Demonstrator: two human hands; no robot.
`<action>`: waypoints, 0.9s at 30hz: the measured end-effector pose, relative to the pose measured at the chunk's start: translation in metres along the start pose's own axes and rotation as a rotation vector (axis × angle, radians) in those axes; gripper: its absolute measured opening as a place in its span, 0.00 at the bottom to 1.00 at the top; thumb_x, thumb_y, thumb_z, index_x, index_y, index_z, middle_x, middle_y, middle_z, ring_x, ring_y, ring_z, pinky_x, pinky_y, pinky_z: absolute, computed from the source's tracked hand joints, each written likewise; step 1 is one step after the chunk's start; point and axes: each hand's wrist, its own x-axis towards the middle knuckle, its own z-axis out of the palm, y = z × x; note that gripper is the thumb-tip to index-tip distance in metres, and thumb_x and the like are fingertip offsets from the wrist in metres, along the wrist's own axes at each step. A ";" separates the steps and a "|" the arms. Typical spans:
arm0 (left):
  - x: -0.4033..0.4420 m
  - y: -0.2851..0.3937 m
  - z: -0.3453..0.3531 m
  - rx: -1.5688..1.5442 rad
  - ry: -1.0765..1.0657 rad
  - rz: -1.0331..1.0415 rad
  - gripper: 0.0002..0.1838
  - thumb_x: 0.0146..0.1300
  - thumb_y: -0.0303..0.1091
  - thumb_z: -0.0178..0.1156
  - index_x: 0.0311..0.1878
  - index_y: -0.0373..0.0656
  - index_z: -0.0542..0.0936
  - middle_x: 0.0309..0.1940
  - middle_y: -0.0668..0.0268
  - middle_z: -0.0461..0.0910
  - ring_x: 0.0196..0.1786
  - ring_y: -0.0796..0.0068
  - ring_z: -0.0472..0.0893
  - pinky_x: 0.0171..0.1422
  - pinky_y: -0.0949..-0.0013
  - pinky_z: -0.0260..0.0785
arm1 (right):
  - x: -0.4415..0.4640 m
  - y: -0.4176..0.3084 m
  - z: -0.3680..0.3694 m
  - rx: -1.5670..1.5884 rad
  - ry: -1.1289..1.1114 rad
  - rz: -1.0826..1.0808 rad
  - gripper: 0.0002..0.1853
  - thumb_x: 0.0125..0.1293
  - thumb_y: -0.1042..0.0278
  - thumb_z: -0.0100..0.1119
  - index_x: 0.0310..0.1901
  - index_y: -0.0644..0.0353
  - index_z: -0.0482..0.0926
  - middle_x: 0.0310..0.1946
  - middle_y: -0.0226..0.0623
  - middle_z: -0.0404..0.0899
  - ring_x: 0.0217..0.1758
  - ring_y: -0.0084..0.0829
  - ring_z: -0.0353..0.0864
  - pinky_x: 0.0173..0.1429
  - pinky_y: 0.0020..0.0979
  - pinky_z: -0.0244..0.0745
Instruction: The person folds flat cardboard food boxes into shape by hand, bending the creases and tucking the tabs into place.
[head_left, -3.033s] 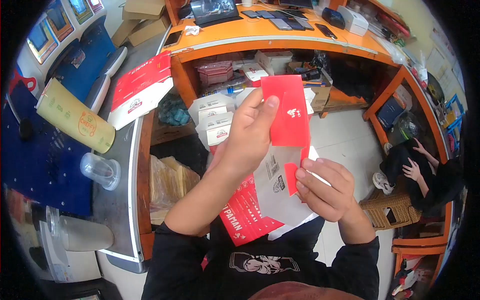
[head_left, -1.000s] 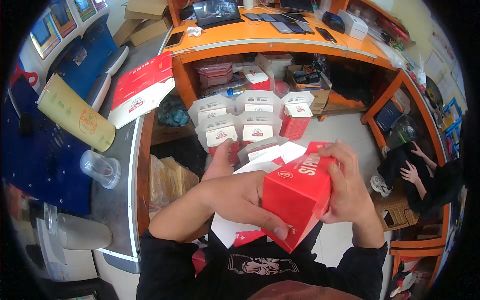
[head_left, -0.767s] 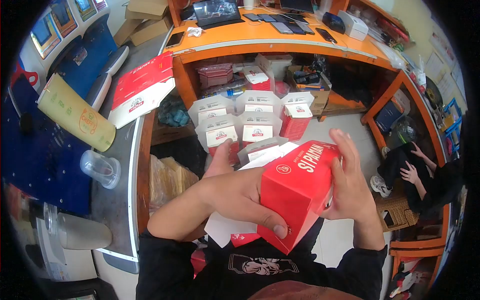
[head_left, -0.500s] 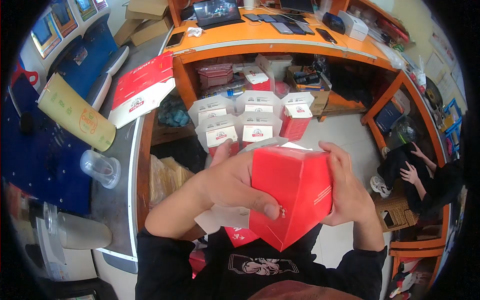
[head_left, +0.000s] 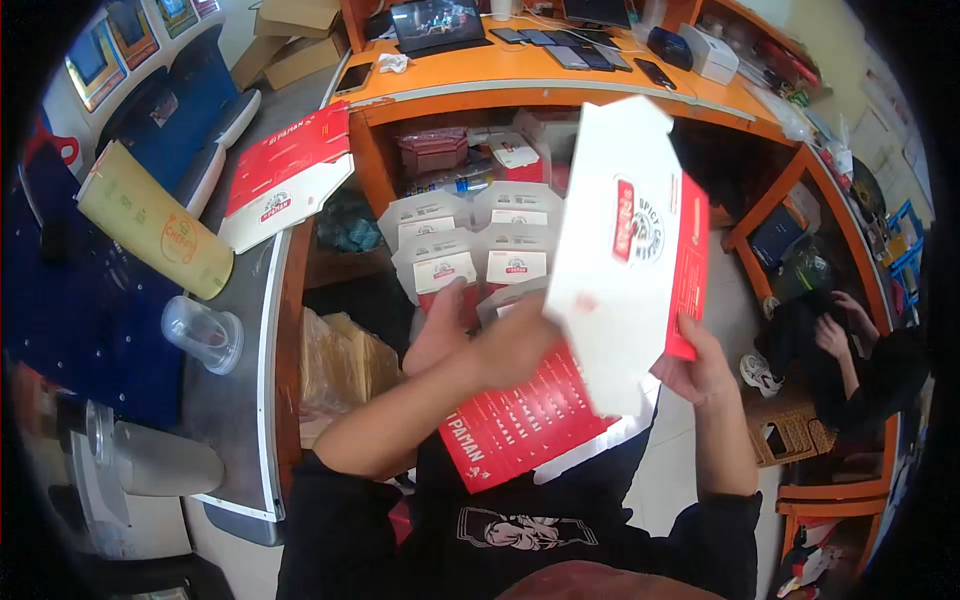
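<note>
1. Red-and-white boxes (head_left: 516,266) stand grouped before the person, white flaps raised; their insides are hidden.
2. A clear plastic bag (head_left: 345,370) beside them holds tan contents.
3. The white-and-red carton (head_left: 615,260) tilts in front, above a red printed sheet (head_left: 530,425).
4. The right hand (head_left: 700,372) clamps its red lower edge.
5. The left hand (head_left: 525,345) blurs at its left edge; I cannot tell whether it grips.
</note>
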 end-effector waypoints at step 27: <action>0.013 -0.084 -0.019 0.128 0.460 -0.298 0.21 0.81 0.38 0.45 0.65 0.32 0.73 0.55 0.47 0.80 0.57 0.57 0.81 0.63 0.62 0.72 | -0.003 0.036 -0.036 -0.146 0.006 -0.160 0.40 0.78 0.38 0.45 0.78 0.61 0.57 0.71 0.46 0.70 0.73 0.39 0.72 0.76 0.41 0.66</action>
